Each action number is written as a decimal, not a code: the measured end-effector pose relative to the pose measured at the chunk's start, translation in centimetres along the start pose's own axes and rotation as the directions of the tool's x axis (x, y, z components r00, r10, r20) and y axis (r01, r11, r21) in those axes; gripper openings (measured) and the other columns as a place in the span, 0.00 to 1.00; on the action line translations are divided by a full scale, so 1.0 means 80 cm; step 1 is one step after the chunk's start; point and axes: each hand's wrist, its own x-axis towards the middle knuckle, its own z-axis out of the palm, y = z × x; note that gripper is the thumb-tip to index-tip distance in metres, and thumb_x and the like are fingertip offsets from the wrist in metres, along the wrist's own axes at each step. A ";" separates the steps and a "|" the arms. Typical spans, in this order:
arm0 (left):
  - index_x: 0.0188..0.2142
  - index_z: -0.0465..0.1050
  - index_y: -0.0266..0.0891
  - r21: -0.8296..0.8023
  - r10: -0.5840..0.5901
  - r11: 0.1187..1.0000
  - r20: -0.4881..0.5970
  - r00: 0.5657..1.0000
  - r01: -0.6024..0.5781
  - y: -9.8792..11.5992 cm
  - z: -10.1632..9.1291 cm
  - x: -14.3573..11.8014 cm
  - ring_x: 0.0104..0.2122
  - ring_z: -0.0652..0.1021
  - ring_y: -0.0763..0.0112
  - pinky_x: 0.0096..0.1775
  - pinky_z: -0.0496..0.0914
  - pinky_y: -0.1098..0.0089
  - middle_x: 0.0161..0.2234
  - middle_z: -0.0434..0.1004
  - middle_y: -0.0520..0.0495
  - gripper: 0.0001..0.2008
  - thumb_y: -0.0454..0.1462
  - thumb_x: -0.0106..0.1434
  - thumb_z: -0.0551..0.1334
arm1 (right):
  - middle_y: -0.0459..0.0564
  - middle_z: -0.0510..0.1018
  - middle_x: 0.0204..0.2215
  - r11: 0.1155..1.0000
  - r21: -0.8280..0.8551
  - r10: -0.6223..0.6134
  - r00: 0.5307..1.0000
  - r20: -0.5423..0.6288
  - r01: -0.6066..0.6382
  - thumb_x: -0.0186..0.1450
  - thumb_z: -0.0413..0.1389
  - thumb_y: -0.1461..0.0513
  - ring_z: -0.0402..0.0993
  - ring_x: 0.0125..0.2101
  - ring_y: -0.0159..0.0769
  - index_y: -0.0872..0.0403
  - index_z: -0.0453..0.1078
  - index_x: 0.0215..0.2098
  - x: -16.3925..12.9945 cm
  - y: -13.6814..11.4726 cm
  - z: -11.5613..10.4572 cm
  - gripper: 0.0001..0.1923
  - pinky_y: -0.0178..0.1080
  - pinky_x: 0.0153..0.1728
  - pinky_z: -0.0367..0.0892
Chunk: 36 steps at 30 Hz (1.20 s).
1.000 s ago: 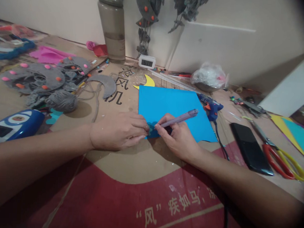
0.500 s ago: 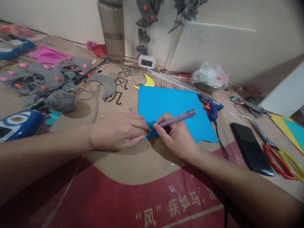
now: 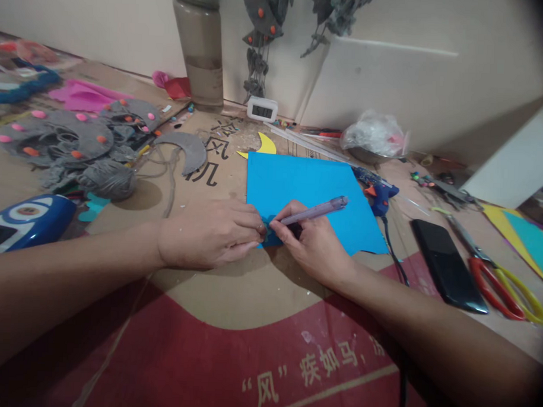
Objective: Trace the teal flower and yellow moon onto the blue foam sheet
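Observation:
A bright blue sheet of craft paper or foam lies flat in front of me. My right hand is closed round a pale purple pen, its tip down near the sheet's front left corner. At that same corner, the bent fingers of my left hand press a small teal cutout against the sheet. Most of the cutout is hidden by the fingers, so its full outline does not show. Behind the sheet, a yellow crescent cutout is partly covered by its far edge.
To the right are a blue glue gun with its cord, a black phone-like object and scissors. Grey felt crescents with pompoms, yarn and a blue device lie left. A bottle and clock stand behind.
My right hand and the pen have shifted very slightly left, towards the teal cutout. My left hand stays where it was on the sheet's corner.

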 end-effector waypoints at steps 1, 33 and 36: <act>0.43 0.75 0.35 -0.001 0.002 1.000 -0.004 1.000 -0.002 0.000 0.000 0.000 0.43 0.76 0.63 0.46 0.69 0.64 0.40 0.79 0.43 0.12 0.33 0.69 0.53 | 0.49 0.75 0.30 1.000 0.005 0.003 1.000 0.000 -0.003 0.70 0.51 0.58 0.71 0.32 0.37 0.53 0.66 0.32 0.000 0.000 0.000 0.10 0.41 0.35 0.63; 0.45 0.77 0.38 0.033 -0.059 0.998 -0.083 0.995 0.062 0.005 0.007 -0.008 0.41 0.79 0.65 0.43 0.71 0.66 0.42 0.82 0.47 0.12 0.35 0.69 0.55 | 0.49 0.77 0.32 0.995 0.017 0.102 0.995 0.024 -0.102 0.70 0.52 0.57 0.73 0.33 0.37 0.53 0.68 0.33 0.012 0.000 -0.001 0.10 0.39 0.34 0.62; 0.46 0.77 0.38 0.023 -0.069 0.997 -0.085 0.994 0.071 0.006 0.007 -0.010 0.42 0.79 0.66 0.44 0.71 0.66 0.44 0.81 0.47 0.12 0.35 0.69 0.55 | 0.48 0.77 0.31 0.994 0.017 0.105 0.993 0.047 -0.106 0.70 0.52 0.58 0.73 0.32 0.36 0.53 0.68 0.32 0.015 -0.002 -0.003 0.10 0.38 0.33 0.61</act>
